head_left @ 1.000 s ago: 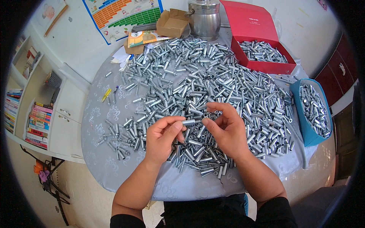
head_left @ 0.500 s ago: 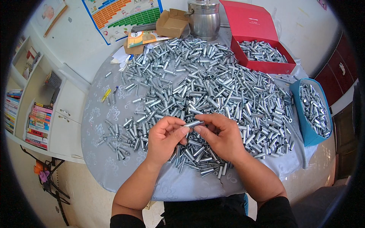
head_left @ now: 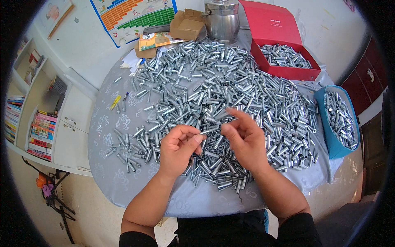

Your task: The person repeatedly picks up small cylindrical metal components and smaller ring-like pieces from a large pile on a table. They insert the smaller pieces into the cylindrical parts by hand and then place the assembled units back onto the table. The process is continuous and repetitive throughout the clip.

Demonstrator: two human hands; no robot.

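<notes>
I am pinching one small metal tube [head_left: 207, 131] between the thumb and fingertips of my left hand [head_left: 177, 149], fingers curled so its end sticks out toward the other hand. My right hand [head_left: 243, 138] is hovering just beside it, fingers loosely spread and blurred, gripping nothing I can see. Both are hanging over the near edge of the table [head_left: 108, 164], above the heap of tubes [head_left: 214, 86]. The red box [head_left: 288, 72] is sitting at the far edge and the blue bin [head_left: 331, 142] at the right edge, each holding tubes within reach.
</notes>
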